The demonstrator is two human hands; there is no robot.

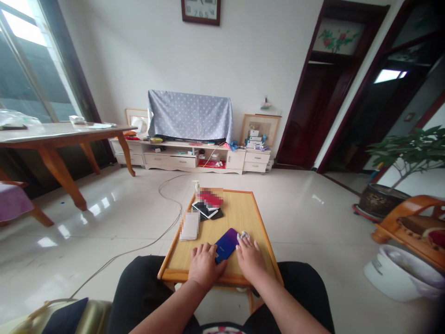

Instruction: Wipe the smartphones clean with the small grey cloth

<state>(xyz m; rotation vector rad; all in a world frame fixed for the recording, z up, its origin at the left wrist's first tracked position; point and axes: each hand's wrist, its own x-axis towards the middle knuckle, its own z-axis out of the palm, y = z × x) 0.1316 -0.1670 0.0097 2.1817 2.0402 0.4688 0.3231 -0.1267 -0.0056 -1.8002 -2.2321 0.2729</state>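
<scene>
A blue-purple phone (228, 243) lies back side up and slanted on a small wooden table (239, 204). Its near-left end sits between the thumb and forefinger of my left hand (204, 265), which is closed on that end and rests on the tabletop. Under the fingertips of my right hand (251, 260), just right of the phone, is a crumpled white tissue or cloth (242, 235). Those fingers are bent over it, and the palm faces down.
At the table's far left are a white tablet-like device (206, 210), a blurred red item (210, 198), a blurred pale box (190, 226) and a pump bottle (196, 185). A cable (139, 246) crosses the floor on the left. A white bucket (399, 273) stands right.
</scene>
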